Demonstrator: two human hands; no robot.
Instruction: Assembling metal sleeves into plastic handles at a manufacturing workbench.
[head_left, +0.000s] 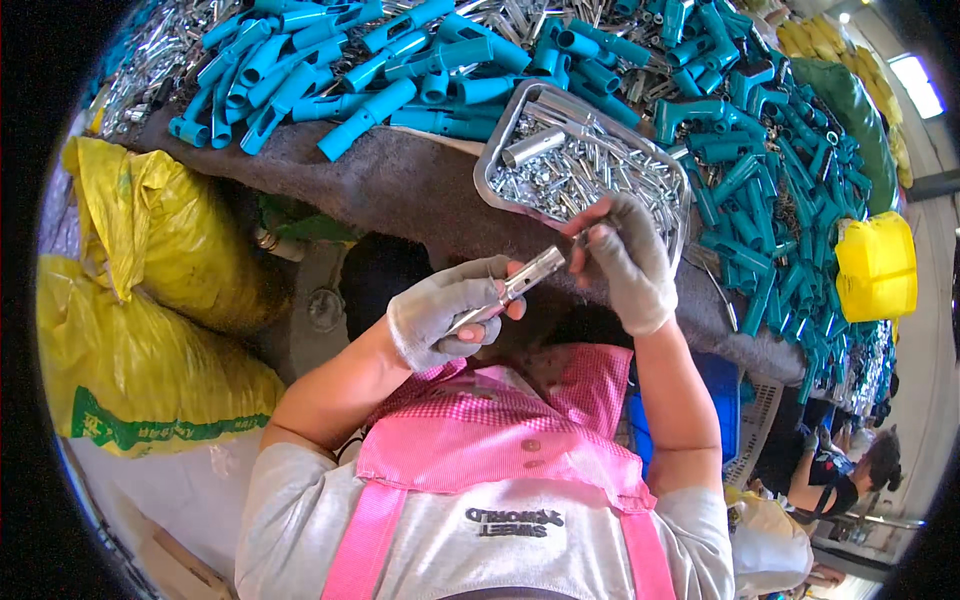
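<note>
My left hand, in a grey-and-white glove with bare fingertips, is closed round a shiny metal tube. The tube is tilted, its slotted far end pointing up and to the right. Close to that end is my right hand, gloved the same way, with thumb and fingers pinched together. Something small and dark may sit between those fingertips, but I cannot make out what it is. Just behind the right hand lies a metal tray filled with small silvery pins and a few larger metal tubes.
Teal tubular parts are heaped along the back of the cloth-covered bench, with more teal handle-shaped parts at right. Yellow sacks stand at left. A yellow container is at far right, and another person sits beyond.
</note>
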